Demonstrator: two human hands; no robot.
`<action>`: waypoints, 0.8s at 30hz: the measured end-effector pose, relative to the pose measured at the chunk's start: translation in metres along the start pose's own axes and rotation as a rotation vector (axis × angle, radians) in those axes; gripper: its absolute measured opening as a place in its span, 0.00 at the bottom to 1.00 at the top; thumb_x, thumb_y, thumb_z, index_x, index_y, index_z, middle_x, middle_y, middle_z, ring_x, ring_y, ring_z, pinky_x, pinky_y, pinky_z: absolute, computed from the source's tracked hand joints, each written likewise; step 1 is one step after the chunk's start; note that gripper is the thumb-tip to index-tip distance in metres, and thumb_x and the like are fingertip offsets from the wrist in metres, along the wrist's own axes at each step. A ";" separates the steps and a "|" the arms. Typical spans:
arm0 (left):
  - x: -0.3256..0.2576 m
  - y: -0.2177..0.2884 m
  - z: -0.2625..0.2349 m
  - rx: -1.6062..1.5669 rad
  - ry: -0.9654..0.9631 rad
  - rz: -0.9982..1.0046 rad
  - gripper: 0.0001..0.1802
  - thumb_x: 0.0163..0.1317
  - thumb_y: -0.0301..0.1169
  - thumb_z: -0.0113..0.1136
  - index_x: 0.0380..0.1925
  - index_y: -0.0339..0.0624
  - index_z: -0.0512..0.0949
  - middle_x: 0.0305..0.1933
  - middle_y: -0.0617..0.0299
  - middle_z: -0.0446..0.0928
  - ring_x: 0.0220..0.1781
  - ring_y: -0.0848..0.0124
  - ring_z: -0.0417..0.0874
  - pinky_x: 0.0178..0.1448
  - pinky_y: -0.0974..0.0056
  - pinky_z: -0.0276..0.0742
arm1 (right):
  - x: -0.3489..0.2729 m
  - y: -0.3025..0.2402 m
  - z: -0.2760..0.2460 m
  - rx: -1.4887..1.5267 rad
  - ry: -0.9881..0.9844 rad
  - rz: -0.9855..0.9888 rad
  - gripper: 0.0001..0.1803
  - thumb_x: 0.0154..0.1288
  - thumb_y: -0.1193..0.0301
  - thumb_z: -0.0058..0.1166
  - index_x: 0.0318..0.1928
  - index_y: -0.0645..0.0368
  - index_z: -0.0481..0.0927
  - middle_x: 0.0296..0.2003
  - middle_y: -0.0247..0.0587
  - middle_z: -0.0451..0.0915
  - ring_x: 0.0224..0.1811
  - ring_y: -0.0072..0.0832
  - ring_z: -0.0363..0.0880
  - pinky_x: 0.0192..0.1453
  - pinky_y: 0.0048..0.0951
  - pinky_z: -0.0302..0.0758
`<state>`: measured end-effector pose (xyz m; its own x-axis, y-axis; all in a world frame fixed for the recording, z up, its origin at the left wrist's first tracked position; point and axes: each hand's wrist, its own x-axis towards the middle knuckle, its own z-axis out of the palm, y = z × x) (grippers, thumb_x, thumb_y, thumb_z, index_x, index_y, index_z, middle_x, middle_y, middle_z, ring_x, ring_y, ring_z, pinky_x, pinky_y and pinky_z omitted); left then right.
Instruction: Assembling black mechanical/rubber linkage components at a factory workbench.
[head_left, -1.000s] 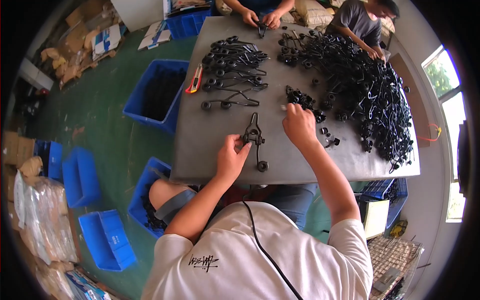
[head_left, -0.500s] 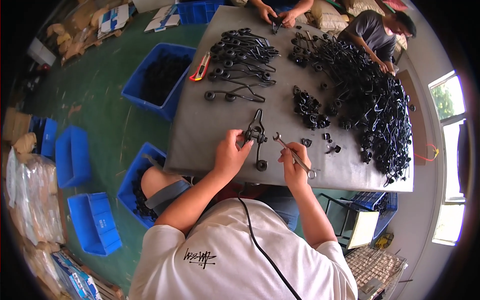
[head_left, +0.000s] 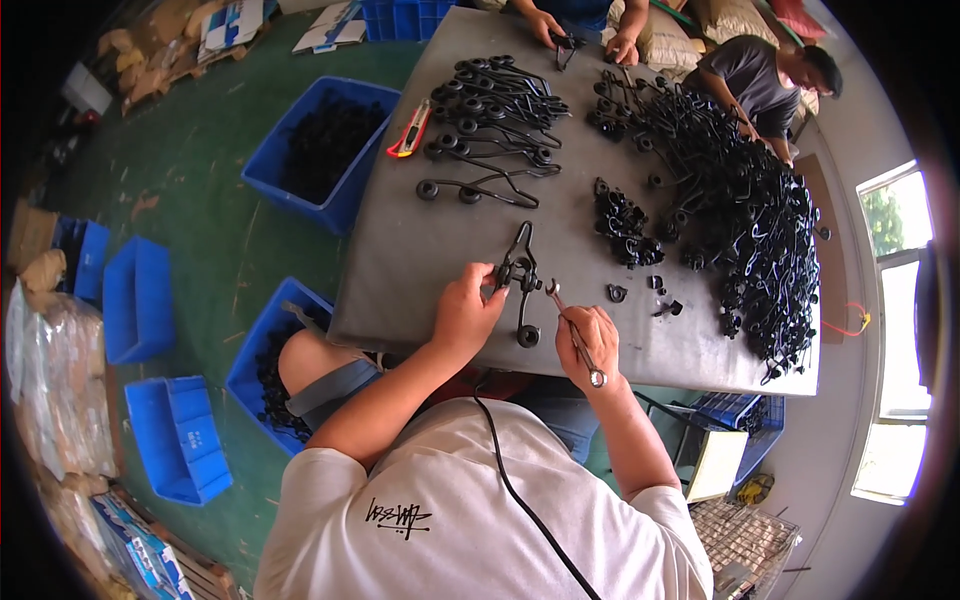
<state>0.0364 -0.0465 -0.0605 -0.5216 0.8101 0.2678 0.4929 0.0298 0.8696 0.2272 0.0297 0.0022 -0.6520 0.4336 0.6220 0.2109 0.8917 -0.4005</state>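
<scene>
My left hand [head_left: 470,308] is closed on a black bent-wire bracket [head_left: 524,250] with round rubber bushings, held at its middle above the near part of the table. A combination wrench [head_left: 575,330] is gripped in my right hand [head_left: 592,345]; its open jaw lies close to the bracket's right side, and whether they touch I cannot tell. To the right of the wrench, a few small black clips [head_left: 617,293] lie loose on the tabletop. Farther off, a row of similar black wire brackets [head_left: 490,130] lies beside a red utility knife [head_left: 410,130].
A large heap of black wire parts [head_left: 760,240] covers the grey table's [head_left: 400,270] right side, with a smaller clump of black clamps [head_left: 622,222] beside it. Blue bins [head_left: 290,205] stand along the left edge. Two people work at the far side, one handling a black part.
The wrench has turned in my right hand to point more steeply toward the far side, its ring end swinging left. At the far edge, a person's hands have moved apart.
</scene>
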 end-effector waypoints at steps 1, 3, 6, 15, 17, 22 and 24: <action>0.000 0.001 0.001 -0.006 -0.011 -0.005 0.22 0.60 0.29 0.70 0.52 0.37 0.74 0.41 0.53 0.85 0.27 0.66 0.82 0.34 0.62 0.79 | -0.001 -0.001 -0.003 -0.009 -0.031 -0.020 0.18 0.56 0.86 0.61 0.45 0.61 0.72 0.33 0.43 0.80 0.29 0.40 0.78 0.35 0.38 0.74; 0.001 0.003 0.002 -0.005 0.009 0.017 0.21 0.59 0.28 0.69 0.50 0.38 0.73 0.40 0.52 0.86 0.28 0.61 0.83 0.35 0.58 0.79 | -0.002 -0.005 0.002 0.012 -0.068 -0.009 0.18 0.56 0.86 0.61 0.45 0.61 0.71 0.33 0.44 0.79 0.29 0.41 0.78 0.36 0.39 0.75; 0.002 0.006 -0.001 0.002 0.022 0.045 0.20 0.59 0.27 0.69 0.49 0.38 0.73 0.37 0.51 0.86 0.28 0.57 0.84 0.35 0.54 0.78 | -0.003 -0.002 0.013 0.027 -0.081 0.007 0.14 0.62 0.83 0.59 0.47 0.62 0.71 0.33 0.45 0.80 0.29 0.41 0.81 0.38 0.38 0.77; 0.003 0.006 -0.002 -0.021 -0.020 0.058 0.21 0.59 0.26 0.69 0.50 0.38 0.72 0.35 0.51 0.85 0.27 0.55 0.84 0.34 0.52 0.79 | 0.038 0.091 0.015 0.952 -0.161 1.113 0.11 0.78 0.65 0.51 0.46 0.61 0.76 0.28 0.40 0.81 0.24 0.23 0.80 0.30 0.24 0.72; 0.005 0.001 -0.001 -0.009 0.021 0.078 0.21 0.59 0.26 0.69 0.50 0.38 0.71 0.35 0.50 0.85 0.28 0.54 0.85 0.34 0.52 0.79 | 0.037 0.098 0.023 1.232 -0.250 1.187 0.12 0.78 0.64 0.51 0.46 0.61 0.76 0.28 0.38 0.81 0.23 0.23 0.79 0.29 0.22 0.70; 0.002 0.004 0.003 0.031 0.018 0.094 0.21 0.58 0.26 0.69 0.49 0.38 0.71 0.37 0.49 0.85 0.35 0.48 0.86 0.39 0.50 0.80 | 0.000 0.026 0.016 0.491 0.278 0.725 0.10 0.78 0.67 0.51 0.43 0.62 0.77 0.29 0.41 0.82 0.24 0.27 0.79 0.33 0.30 0.75; 0.001 0.002 0.002 0.017 -0.001 0.094 0.22 0.58 0.26 0.69 0.49 0.38 0.71 0.37 0.50 0.85 0.35 0.48 0.86 0.40 0.50 0.80 | -0.011 0.014 0.017 0.249 0.159 0.373 0.05 0.72 0.73 0.56 0.43 0.63 0.78 0.30 0.43 0.83 0.27 0.35 0.81 0.37 0.36 0.78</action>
<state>0.0384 -0.0442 -0.0589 -0.4718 0.8104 0.3472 0.5515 -0.0360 0.8334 0.2248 0.0349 -0.0217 -0.4418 0.7498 0.4926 0.2157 0.6217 -0.7529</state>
